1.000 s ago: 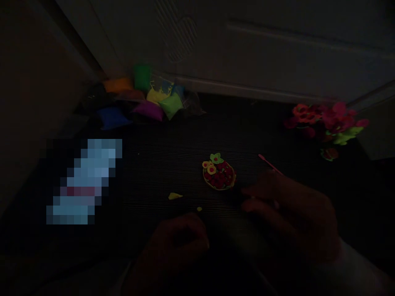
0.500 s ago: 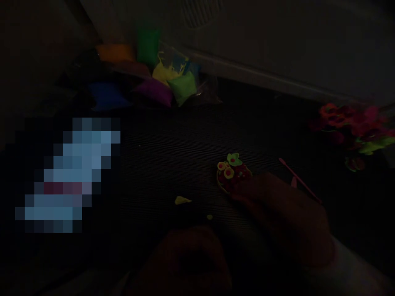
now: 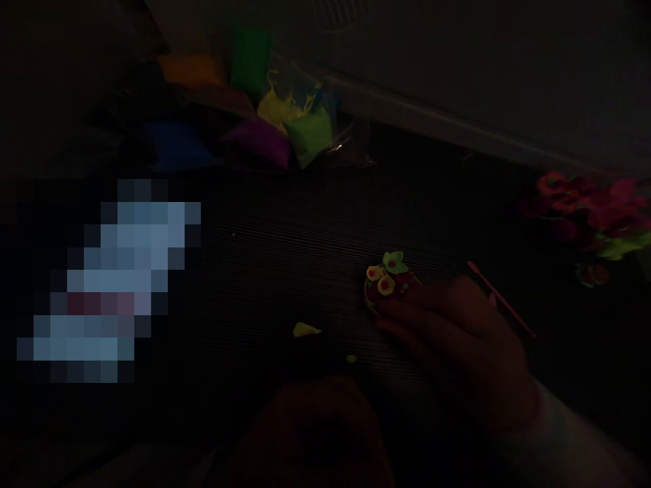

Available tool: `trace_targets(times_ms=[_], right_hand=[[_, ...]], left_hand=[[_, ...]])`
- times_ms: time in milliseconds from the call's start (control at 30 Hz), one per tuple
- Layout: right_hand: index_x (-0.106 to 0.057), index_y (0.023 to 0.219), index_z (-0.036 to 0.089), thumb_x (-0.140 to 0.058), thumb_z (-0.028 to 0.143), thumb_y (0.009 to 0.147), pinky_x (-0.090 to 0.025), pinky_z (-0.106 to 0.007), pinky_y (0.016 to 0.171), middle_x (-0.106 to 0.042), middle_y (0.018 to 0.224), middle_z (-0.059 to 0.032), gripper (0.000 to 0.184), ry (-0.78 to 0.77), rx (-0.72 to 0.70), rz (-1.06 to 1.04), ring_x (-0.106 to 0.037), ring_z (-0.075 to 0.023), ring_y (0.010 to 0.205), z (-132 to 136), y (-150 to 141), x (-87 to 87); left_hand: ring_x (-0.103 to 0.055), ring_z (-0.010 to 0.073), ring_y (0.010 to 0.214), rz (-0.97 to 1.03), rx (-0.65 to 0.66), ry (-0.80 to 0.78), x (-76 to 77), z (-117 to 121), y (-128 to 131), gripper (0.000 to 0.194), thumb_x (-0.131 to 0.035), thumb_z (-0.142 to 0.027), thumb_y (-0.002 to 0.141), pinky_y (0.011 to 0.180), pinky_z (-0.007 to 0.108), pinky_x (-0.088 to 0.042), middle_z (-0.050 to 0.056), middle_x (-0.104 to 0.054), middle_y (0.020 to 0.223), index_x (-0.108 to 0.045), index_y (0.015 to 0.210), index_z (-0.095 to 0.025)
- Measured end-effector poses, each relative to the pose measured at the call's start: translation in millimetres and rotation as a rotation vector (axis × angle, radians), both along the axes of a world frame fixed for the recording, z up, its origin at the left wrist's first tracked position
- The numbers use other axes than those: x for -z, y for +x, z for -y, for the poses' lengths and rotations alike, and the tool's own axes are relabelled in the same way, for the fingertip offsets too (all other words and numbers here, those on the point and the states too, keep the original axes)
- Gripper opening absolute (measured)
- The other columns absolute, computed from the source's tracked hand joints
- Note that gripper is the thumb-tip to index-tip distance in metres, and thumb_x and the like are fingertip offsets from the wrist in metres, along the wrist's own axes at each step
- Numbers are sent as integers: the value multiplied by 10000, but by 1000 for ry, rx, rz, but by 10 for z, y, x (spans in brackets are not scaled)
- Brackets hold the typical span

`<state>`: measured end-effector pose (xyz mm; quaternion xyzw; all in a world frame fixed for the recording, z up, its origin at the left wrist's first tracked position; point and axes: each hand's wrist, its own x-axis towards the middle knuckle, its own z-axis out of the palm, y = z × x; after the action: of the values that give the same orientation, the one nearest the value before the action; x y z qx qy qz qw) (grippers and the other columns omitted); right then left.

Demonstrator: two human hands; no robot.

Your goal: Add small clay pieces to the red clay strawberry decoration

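Observation:
A small round clay piece [image 3: 399, 281] lies on the dark table, with a reddish top, a pale rim and little yellow and green flowers with red centres. My right hand [image 3: 452, 332] comes in from the right, its fingers stretched out over the near right edge of the piece; the thumb is hidden. At the bottom, my left hand [image 3: 315, 413] is curled and very dark, and whatever may be inside it does not show. Between the hands and the left side lie a yellow clay scrap [image 3: 306, 330] and a small yellowish dot of clay [image 3: 351, 358].
A pink stick tool [image 3: 501, 298] lies beyond my right hand. Red and pink clay shapes [image 3: 584, 203] are heaped at the right. Bags of coloured clay [image 3: 262, 141] stand along the back. A blurred-out bright screen [image 3: 116, 271] is at the left. The scene is very dim.
My right hand's fingers have straightened and spread over the near side of the clay piece. The view has shifted slightly; the piece stays in place, and my left hand remains curled.

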<state>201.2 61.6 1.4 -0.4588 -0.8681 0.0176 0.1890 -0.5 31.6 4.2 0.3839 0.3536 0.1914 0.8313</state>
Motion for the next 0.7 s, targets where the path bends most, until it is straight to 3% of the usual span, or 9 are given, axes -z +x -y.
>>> trace_targets(times_ms=[133, 267, 400, 500, 633, 700], right_hand=[[-597, 930, 190, -547, 199, 792, -469, -355, 612, -671, 784, -36, 147, -34, 22, -53, -595, -183, 683, 104, 19, -136], [-617, 866, 247, -444, 235, 853, -510, -272, 621, -680, 760, -1, 174, -232, 8, -266, -625, -140, 684, 331, -14, -330], [-625, 878, 225, -472, 231, 847, -506, -143, 583, -679, 700, 45, 156, -327, -130, -320, -614, -70, 606, 448, -31, -399], [-620, 914, 218, -456, 190, 851, -500, -126, 599, -687, 739, 42, 177, -359, -194, -320, -622, -66, 633, 471, 3, -385], [-620, 907, 224, -446, 244, 857, -505, -152, 555, -679, 705, 30, 182, -356, -153, -360, -618, -82, 612, 561, -1, -384], [-620, 865, 234, -489, 240, 829, -511, -173, 527, -675, 686, 21, 136, -357, -41, -440, -619, -102, 601, 631, -27, -386]], left_hand=[[-559, 171, 902, -26, -4, -28, 4, 9, 2, 255, -464, -304, 841, 769, 368, -486, 71, -549, 1094, -528, 1054, -179], [-575, 143, 783, -77, -12, -65, 52, 39, 60, 180, -556, -303, 783, 697, 308, -488, 33, -608, 901, -602, 876, -156], [-546, 96, 651, -144, -60, -95, 77, 64, 130, 68, -666, -262, 664, 612, 203, -435, -29, -592, 678, -665, 638, -199], [-512, 66, 584, -127, -88, -126, 48, 66, 155, 49, -680, -216, 620, 571, 172, -403, -50, -574, 614, -684, 572, -226], [-499, 67, 568, -135, -103, -121, 3, 88, 194, 72, -662, -178, 605, 566, 171, -392, -51, -562, 586, -681, 547, -216], [-493, 71, 564, -174, -117, -105, -4, 110, 218, 76, -635, -167, 616, 563, 174, -390, -49, -556, 582, -668, 555, -198]])
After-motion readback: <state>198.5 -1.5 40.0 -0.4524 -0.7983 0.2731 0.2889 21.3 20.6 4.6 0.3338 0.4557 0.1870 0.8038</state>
